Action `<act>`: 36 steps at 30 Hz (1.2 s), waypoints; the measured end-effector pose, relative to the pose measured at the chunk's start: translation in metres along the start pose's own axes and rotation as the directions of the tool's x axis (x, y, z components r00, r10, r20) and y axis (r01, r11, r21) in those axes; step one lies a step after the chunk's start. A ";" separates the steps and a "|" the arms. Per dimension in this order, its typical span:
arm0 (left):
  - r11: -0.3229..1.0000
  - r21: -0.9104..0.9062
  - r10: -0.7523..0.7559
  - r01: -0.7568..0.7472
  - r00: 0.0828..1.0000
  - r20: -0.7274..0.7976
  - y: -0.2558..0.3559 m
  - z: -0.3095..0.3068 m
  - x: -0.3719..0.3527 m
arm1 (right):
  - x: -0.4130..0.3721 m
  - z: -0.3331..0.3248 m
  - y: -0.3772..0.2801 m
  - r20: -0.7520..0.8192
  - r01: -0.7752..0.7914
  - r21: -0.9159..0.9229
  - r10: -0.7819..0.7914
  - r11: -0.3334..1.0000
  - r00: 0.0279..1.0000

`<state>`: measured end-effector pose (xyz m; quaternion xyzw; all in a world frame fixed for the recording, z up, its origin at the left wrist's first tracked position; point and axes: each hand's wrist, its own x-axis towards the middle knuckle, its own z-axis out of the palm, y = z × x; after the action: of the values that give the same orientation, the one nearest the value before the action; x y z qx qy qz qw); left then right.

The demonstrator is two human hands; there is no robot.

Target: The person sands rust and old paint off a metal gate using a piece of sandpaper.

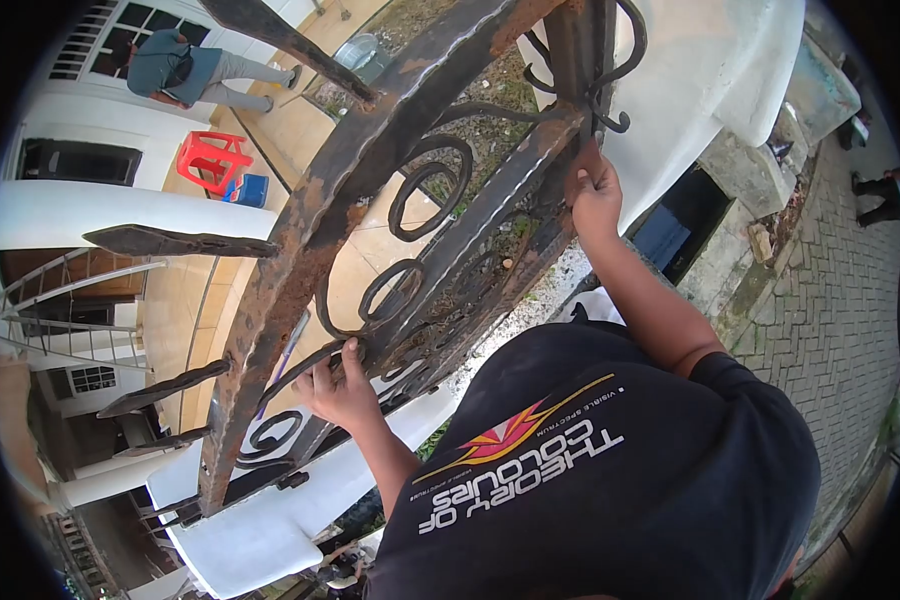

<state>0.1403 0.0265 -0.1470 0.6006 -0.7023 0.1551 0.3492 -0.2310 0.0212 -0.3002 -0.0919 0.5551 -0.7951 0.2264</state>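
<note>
A rusty dark iron fence panel (305,215) with pointed spikes and curled scrolls runs diagonally in front of me. My left hand (342,392) is closed around a curved scroll bar (308,366) at its lower part, thumb on top. Higher up, my right hand (596,200) pinches a thin brown sheet that looks like sandpaper (584,168), pressed against the iron upright (582,60). Its fingertips are partly hidden behind the sheet. Bare metal shows along the edges of the diagonal bar (470,220), with brown rust patches on the outer rail.
Beyond the fence, a person (185,72) bends on the tiled porch near a red plastic stool (212,160) and a blue box (246,190). A metal ladder (70,290) leans at the left. White wall (685,80) and brick paving (830,290) lie to the right, with another person's legs (878,195).
</note>
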 end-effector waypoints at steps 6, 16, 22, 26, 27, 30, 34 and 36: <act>1.000 0.009 0.013 -0.013 1.000 0.000 0.002 -0.001 0.002 | -0.016 0.002 0.036 0.123 0.169 -0.297 -0.138 0.940 0.983; 1.000 -0.012 -0.017 0.016 0.999 -0.035 0.006 0.000 0.002 | -0.039 -0.007 0.013 0.196 -0.053 -0.301 0.116 0.952 0.974; 0.999 -0.040 -0.017 0.018 1.000 0.024 0.006 -0.007 0.007 | -0.043 0.008 -0.090 0.763 0.850 -0.496 -0.380 0.174 0.523; 0.996 -0.054 -0.063 0.065 0.997 0.052 0.011 -0.010 0.008 | -0.077 0.021 -0.091 0.984 0.992 -0.091 -0.148 0.085 0.103; 0.996 -0.054 -0.061 0.064 0.997 0.050 0.010 -0.010 0.008 | -0.081 0.020 -0.092 0.989 0.991 -0.059 -0.129 0.121 0.075; 0.999 -0.042 0.009 -0.008 1.000 0.013 0.003 -0.006 0.007 | -0.043 0.023 -0.106 0.953 0.956 -0.291 -0.090 -0.018 0.289; 0.999 -0.031 -0.007 0.007 1.000 -0.006 0.005 -0.005 0.005 | -0.061 0.029 -0.107 0.970 0.969 -0.236 -0.083 -0.069 0.230; 0.998 -0.055 -0.021 0.020 1.000 -0.010 0.006 -0.004 0.007 | -0.071 0.031 -0.110 0.996 0.996 -0.088 0.035 0.002 0.087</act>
<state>0.1351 0.0251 -0.1381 0.5972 -0.6983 0.1351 0.3708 -0.1846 0.0590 -0.1798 -0.8141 0.5525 -0.1756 -0.0339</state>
